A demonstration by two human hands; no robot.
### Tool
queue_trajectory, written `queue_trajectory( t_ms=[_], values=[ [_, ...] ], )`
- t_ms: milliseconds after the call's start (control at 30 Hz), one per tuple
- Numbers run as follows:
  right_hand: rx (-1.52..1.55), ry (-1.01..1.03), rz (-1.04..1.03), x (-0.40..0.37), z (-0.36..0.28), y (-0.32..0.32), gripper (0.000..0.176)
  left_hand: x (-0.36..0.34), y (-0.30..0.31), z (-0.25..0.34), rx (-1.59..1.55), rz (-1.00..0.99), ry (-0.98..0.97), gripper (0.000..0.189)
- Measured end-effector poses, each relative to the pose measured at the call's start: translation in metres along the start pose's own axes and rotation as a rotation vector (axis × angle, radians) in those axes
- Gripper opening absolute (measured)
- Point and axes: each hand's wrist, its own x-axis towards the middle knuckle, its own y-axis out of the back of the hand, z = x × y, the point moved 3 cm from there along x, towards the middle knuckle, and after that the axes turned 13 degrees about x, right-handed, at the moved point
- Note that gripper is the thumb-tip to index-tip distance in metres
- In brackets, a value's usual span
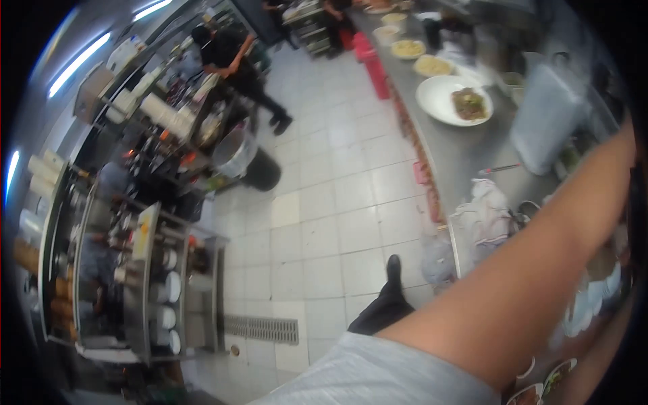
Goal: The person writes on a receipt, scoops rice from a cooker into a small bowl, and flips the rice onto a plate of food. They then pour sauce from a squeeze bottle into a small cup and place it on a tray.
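Though cluttered, metal counter (466, 155) beside tiled floor (337, 179).

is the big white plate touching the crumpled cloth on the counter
Apart: the head view shows bare steel counter between the white plate and the crumpled cloth.

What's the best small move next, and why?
Probably turn the head toward the outstretched arm: it runs off the picture's right edge near the translucent container, so its hand is out of view and its grip cannot be judged.
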Motion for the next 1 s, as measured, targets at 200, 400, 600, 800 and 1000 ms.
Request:
queue_trajectory(
  t_ms=[200, 400, 600, 800, 1000],
  values=[
    [-0.239, 0.274, 0.514, -0.027, -0.009, -0.006, 0.03, 0.014, -0.006, -0.025, 0.377, -0.042, -0.109, 0.021],
    [0.245, 0.378, 0.759, -0.174, -0.035, 0.0, 0.023, 0.001, -0.017, -0.03, -0.825, -0.254, 0.523, 0.038],
    [0.427, 0.056, 0.851, -0.28, 0.063, -0.023, 0.011, -0.007, -0.011, -0.011, -0.814, -0.314, 0.522, 0.037],
    [0.204, -0.241, 0.785, -0.262, 0.167, -0.109, 0.064, 0.001, -0.021, -0.019, -0.216, -0.185, 0.33, 0.04],
    [0.078, -0.069, 0.665, -0.219, 0.205, -0.132, 0.059, 0.012, -0.038, -0.031, 0.009, 0.006, 0.131, 0.017]
  ],
)
